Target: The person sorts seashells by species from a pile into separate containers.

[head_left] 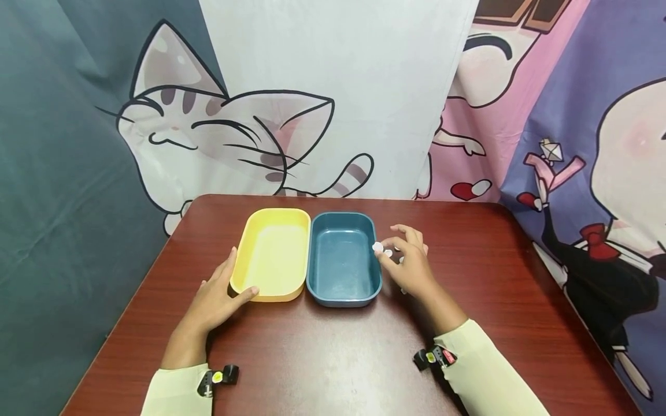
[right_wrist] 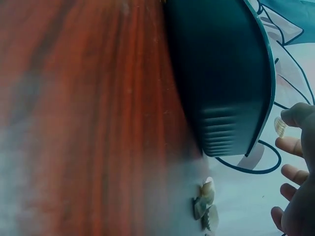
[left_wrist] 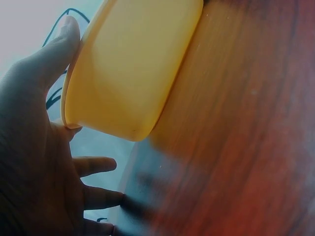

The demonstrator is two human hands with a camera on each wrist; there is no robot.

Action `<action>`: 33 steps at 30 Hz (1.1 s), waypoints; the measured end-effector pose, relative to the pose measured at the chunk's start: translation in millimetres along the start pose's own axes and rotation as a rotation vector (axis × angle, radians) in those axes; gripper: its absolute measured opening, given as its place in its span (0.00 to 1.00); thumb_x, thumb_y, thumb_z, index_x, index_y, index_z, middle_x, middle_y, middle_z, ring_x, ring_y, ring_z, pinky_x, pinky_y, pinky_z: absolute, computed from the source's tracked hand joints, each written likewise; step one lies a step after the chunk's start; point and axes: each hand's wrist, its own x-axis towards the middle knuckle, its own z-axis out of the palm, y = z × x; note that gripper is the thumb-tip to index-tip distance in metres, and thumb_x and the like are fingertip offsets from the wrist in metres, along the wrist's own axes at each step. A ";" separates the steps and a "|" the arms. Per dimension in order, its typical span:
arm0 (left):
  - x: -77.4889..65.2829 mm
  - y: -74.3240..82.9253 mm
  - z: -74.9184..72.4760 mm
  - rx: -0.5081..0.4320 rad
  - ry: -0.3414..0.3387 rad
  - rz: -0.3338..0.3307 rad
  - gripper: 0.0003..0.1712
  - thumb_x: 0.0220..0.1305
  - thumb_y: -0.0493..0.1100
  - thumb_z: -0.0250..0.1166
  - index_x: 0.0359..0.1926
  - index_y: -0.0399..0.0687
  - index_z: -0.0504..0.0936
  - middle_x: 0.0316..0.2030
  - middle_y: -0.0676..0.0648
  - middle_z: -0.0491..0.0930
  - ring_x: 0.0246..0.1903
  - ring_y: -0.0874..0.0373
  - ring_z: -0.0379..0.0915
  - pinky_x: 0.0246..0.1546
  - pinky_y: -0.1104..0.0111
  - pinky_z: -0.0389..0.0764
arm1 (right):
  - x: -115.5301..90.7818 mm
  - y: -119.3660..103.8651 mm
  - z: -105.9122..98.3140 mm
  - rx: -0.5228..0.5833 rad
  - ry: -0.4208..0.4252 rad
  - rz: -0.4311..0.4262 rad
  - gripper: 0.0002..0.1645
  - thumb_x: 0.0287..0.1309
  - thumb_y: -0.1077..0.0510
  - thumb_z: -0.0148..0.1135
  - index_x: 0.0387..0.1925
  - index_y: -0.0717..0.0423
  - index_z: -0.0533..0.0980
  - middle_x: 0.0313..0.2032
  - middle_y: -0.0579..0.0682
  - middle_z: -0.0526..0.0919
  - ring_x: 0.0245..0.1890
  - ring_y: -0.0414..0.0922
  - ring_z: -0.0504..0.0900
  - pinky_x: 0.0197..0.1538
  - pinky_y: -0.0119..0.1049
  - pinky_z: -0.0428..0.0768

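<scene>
My left hand rests at the near left corner of a yellow tray, its thumb on the front rim and its straight fingers spread along the side. In the left wrist view the thumb and index finger touch the tray's rim. My right hand pinches a small white seashell between thumb and index finger, close to the right rim of a dark blue tray. The right wrist view shows the shell's ribbed surface. Under the right hand several more seashells lie on the table, partly hidden in the head view.
Both trays stand side by side on a reddish-brown wooden table; no contents show inside either one. Behind the table hangs a curtain printed with cartoon figures. A small black camera is strapped at each wrist.
</scene>
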 end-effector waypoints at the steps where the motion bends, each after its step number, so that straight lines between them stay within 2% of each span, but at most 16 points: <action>1: 0.5 0.1 -0.4 -0.002 0.000 0.000 0.67 0.70 0.72 0.67 0.91 0.54 0.36 0.86 0.31 0.53 0.79 0.23 0.59 0.72 0.16 0.50 | 2.4 -0.4 0.5 -0.003 -0.011 0.001 0.06 0.61 0.57 0.79 0.38 0.54 0.89 0.66 0.58 0.79 0.71 0.60 0.69 0.58 0.57 0.61; 6: 2.6 1.5 -0.7 -0.004 -0.007 -0.002 0.68 0.70 0.73 0.67 0.91 0.55 0.34 0.86 0.31 0.52 0.80 0.23 0.59 0.72 0.16 0.50 | 14.5 -1.5 1.0 -0.023 -0.059 0.007 0.08 0.62 0.54 0.79 0.40 0.54 0.89 0.67 0.58 0.78 0.72 0.60 0.68 0.58 0.58 0.62; 16: 1.2 1.1 0.7 -0.009 -0.010 -0.002 0.68 0.70 0.73 0.66 0.90 0.56 0.33 0.87 0.32 0.51 0.81 0.23 0.57 0.72 0.15 0.50 | 31.1 0.9 7.2 -0.041 -0.177 0.038 0.11 0.65 0.53 0.77 0.45 0.54 0.91 0.71 0.62 0.74 0.75 0.62 0.63 0.66 0.69 0.62; 24: -1.4 0.8 -1.0 0.000 -0.010 -0.011 0.68 0.70 0.73 0.66 0.90 0.57 0.33 0.86 0.30 0.52 0.80 0.21 0.58 0.72 0.15 0.50 | 38.8 -4.7 18.7 -0.076 -0.213 0.016 0.11 0.67 0.50 0.76 0.44 0.52 0.90 0.73 0.63 0.73 0.75 0.63 0.63 0.63 0.68 0.65; 33: -0.2 0.7 0.9 0.001 -0.007 -0.002 0.67 0.70 0.73 0.66 0.90 0.57 0.33 0.86 0.30 0.52 0.80 0.22 0.58 0.72 0.15 0.50 | 40.2 -7.8 21.8 -0.077 -0.248 0.042 0.12 0.69 0.49 0.75 0.45 0.52 0.90 0.74 0.62 0.71 0.77 0.62 0.60 0.66 0.70 0.63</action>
